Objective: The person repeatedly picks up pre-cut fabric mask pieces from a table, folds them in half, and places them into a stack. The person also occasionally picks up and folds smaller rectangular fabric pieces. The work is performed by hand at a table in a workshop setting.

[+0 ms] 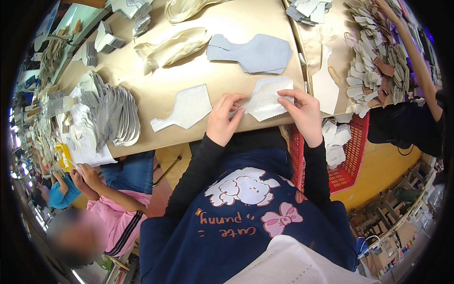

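Observation:
My left hand (225, 118) and my right hand (302, 111) both pinch a pale, flat, bottle-shaped cut piece (267, 98) at the near edge of the tan table (189, 71). The left fingers hold its narrow left end, the right fingers its top right corner. A similar single white piece (186, 110) lies flat just to the left of my left hand. Beyond my hands lies a small stack of grey pieces of the same shape (257, 53).
Fanned piles of cut pieces (113, 113) cover the table's left side, cream ones (172, 47) lie farther back. A red basket (347, 151) with white pieces stands at my right. A person in pink (118, 208) sits at the left; another person's arm (416, 57) reaches over piles at the right.

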`<state>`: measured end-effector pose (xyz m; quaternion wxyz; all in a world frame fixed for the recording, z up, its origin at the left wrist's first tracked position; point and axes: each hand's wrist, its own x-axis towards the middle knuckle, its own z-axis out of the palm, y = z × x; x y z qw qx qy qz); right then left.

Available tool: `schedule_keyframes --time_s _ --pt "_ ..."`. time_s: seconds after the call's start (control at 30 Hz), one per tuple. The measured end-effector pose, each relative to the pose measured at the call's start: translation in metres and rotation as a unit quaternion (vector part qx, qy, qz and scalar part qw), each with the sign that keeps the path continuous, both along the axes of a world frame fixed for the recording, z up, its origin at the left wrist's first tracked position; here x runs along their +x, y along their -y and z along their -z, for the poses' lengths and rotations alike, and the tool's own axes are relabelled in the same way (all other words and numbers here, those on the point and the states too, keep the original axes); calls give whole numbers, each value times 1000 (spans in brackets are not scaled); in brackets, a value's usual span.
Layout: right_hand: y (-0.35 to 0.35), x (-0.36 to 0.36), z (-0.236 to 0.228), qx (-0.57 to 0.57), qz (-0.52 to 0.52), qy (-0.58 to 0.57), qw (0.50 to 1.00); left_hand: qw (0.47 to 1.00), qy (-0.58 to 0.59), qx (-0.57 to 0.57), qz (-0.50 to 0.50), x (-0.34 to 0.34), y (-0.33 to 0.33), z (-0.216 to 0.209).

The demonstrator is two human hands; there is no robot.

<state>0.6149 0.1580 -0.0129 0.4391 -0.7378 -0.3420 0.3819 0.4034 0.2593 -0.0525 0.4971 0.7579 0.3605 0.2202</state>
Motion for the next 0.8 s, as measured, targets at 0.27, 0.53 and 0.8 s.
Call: schedule_keyframes --time_s 0.27,0.53,0.8 --pt "-3 7 16 13 -22 36 999 1000 -2 14 20 -1 -1 1" --pt "-3 10 13 -22 -43 26 999 1000 -7 20 0 0 2 3" --pt "-3 6 18 5 -42 70 997 996 -20 86 -12 12 7 2"
